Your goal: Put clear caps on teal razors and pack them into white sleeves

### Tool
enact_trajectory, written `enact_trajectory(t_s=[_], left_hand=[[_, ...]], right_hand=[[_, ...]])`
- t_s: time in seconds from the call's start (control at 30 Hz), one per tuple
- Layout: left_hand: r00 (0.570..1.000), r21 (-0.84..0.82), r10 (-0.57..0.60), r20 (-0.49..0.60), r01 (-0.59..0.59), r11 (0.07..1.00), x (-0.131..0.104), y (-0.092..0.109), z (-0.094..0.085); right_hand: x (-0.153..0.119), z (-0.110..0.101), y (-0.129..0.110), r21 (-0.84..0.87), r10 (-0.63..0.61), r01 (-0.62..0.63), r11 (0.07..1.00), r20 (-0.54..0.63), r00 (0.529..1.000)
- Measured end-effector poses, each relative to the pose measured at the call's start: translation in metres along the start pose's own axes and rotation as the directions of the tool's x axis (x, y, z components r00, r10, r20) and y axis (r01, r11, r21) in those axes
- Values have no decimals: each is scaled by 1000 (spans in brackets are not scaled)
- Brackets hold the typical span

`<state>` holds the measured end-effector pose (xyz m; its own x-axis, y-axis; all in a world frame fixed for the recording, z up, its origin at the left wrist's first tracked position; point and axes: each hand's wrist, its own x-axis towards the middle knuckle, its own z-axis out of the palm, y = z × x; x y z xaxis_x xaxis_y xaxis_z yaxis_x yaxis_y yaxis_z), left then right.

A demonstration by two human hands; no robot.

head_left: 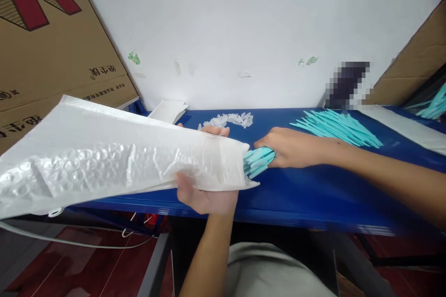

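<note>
A long white bubble mailer (139,158) stretches from the left edge to the middle of the view, its mouth facing right. My left hand (209,197) is wrapped round it near the mouth, thumb in front and fingertips showing behind the upper edge. At the opening, my right hand (284,146) is closed on a bundle of thin turquoise strips (258,160). One end of the bundle sits inside the mailer, where it is hidden. Behind my right forearm, a pile of similar turquoise strips (336,125) lies on the blue table (278,204).
Small translucent white pieces (233,119) lie near the wall, beside flat white envelopes (169,110). A large cardboard box (62,55) stands at the left. More cardboard (414,51) and a white strip (404,127) are at the right. A pale cable (76,243) hangs below the table.
</note>
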<state>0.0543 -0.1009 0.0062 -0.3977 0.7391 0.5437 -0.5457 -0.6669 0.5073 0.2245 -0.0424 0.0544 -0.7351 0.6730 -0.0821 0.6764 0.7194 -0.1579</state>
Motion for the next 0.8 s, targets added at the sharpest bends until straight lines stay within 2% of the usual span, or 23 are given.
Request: enact_trajectory(t_s=[0.07,0.2,0.3,0.43,0.5,0.57,0.67,0.8], left_hand=[[999,-50,-1,42,3,999,-6,-3,0],[1000,-126,-11,2,12,992,-13,-5,5],[999,-121,-45,-5,44,992,-12,-5,6],[999,-63,-14,37,17,998,-9,-4,3],[998,-68,-42,44,45,997,-8,-4,2],[996,-75,-91,15,91,993,-8,-4,3],[989,-71,-145,-18,143,987,-7,-4,4],[991,-34,-134,-31,133,991,-5,-3,4]], right_hand=[[-2,-1,3,61,-45,46,997,-17,999],[-9,-1,11,182,-90,98,978,-54,994],[-15,0,15,284,-109,118,952,-47,993],[-20,-1,15,323,-72,43,945,80,994],[-21,-2,14,324,-66,20,946,132,989],[-21,-3,14,352,-76,23,936,138,988],[-21,-4,17,472,-107,10,881,178,978],[-22,-7,29,567,-132,-61,821,293,947]])
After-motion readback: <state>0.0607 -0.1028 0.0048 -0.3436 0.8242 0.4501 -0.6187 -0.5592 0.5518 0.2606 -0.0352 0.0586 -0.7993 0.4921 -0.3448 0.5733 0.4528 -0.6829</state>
